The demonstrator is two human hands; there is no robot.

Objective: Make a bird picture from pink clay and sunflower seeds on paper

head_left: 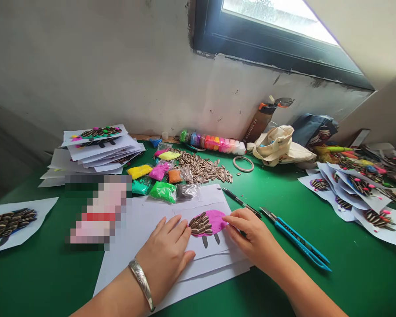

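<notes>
A flat magenta clay shape (213, 220) lies on white paper (204, 268), its left half covered with overlapping striped seeds (201, 223). Two dark grey clay strips (211, 241) sit below it like legs. My left hand (166, 248), with a silver bangle on the wrist, lies flat with fingers spread on the paper, its fingertips by the shape's left end. The thumb and index finger of my right hand (246, 229) are pressed together at the shape's right edge; what is between them, if anything, is too small to tell.
Bagged coloured clay (163, 191) and a seed pile (204, 167) lie behind the paper. A pen (240, 201) and a blue cutter (297, 240) are at the right. Stacked seed pictures (99, 152) stand back left, others (359, 193) at right. A bottle (260, 123) leans by the wall.
</notes>
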